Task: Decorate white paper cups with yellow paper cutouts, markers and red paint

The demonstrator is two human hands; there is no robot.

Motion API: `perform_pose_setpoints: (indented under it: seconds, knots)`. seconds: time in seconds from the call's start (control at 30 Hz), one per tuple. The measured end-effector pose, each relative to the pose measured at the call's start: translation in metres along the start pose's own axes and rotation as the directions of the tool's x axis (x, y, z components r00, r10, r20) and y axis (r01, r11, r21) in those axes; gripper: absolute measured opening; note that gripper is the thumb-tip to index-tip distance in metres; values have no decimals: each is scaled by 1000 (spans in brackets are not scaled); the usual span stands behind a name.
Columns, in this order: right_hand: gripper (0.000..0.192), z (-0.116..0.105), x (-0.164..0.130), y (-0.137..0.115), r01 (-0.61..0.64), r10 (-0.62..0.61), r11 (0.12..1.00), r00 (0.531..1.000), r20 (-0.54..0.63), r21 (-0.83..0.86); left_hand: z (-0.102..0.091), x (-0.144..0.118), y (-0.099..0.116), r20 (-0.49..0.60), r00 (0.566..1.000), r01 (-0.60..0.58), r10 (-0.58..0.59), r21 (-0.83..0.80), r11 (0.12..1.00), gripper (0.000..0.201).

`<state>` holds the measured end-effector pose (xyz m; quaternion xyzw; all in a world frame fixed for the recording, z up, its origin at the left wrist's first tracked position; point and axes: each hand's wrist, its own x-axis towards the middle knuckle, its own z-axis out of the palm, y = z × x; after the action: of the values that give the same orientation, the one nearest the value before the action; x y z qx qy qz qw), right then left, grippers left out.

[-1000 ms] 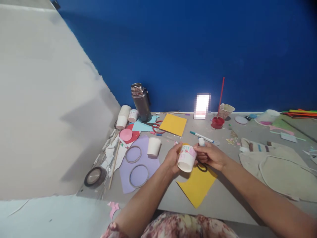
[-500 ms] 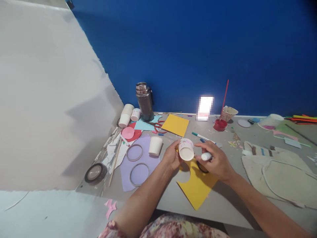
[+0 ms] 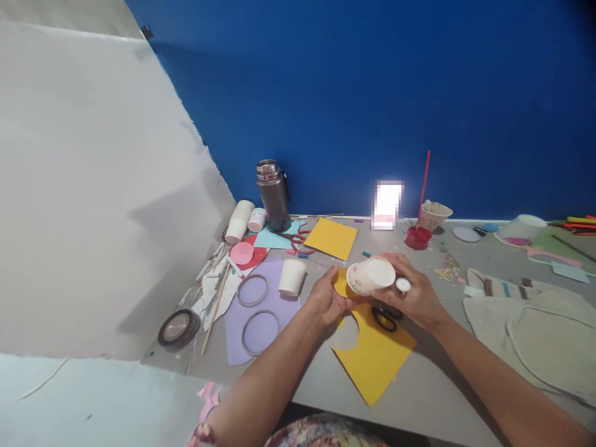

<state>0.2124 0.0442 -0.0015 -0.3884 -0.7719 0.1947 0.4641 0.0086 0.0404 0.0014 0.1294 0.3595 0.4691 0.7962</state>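
1. Centre of the frame: the left hand (image 3: 328, 301) grips a yellow paper piece (image 3: 342, 282).
2. The right hand (image 3: 412, 298) holds a tilted paper cup (image 3: 370, 276) and a white glue stick (image 3: 403, 285).
3. Scissors (image 3: 384, 316) lie on the yellow sheet (image 3: 372, 354) below.

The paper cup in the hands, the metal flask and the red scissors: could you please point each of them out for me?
paper cup (image 3: 372, 275), head view, on its white base.
metal flask (image 3: 273, 200), head view, on its body.
red scissors (image 3: 298, 239), head view, on the handles.
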Motion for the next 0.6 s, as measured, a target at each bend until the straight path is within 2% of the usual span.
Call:
perform_pose_setpoints:
  seconds: [0.1,0.17,0.23,0.37,0.5,0.57,0.6]
  knots:
    - [48,-1,-1,8,-85,85,996,996,9,0,3,-7,0,12,992,-128,127,59,990,36]
    - [49,2,-3,9,-95,95,994,995,9,-58,3,-11,-3,29,965,-264,262,132,956,40]
    - [50,7,-4,6,-98,98,986,995,-3,-133,3,-13,-6,44,937,-349,348,208,914,48]
    - [51,13,-4,-2,-128,131,976,991,6,-175,3,-12,-9,-13,938,-324,345,315,892,59]
    - [58,6,0,-5,-187,186,982,982,-45,-31,2,-10,-3,-3,955,-289,298,241,927,50]
    - [50,1,2,-3,-297,306,951,946,-111,86,1,-9,0,4,960,-277,281,164,947,44]
    - [46,0,3,-1,-377,395,913,913,-106,158,1,-8,1,-5,962,-271,274,134,953,42]
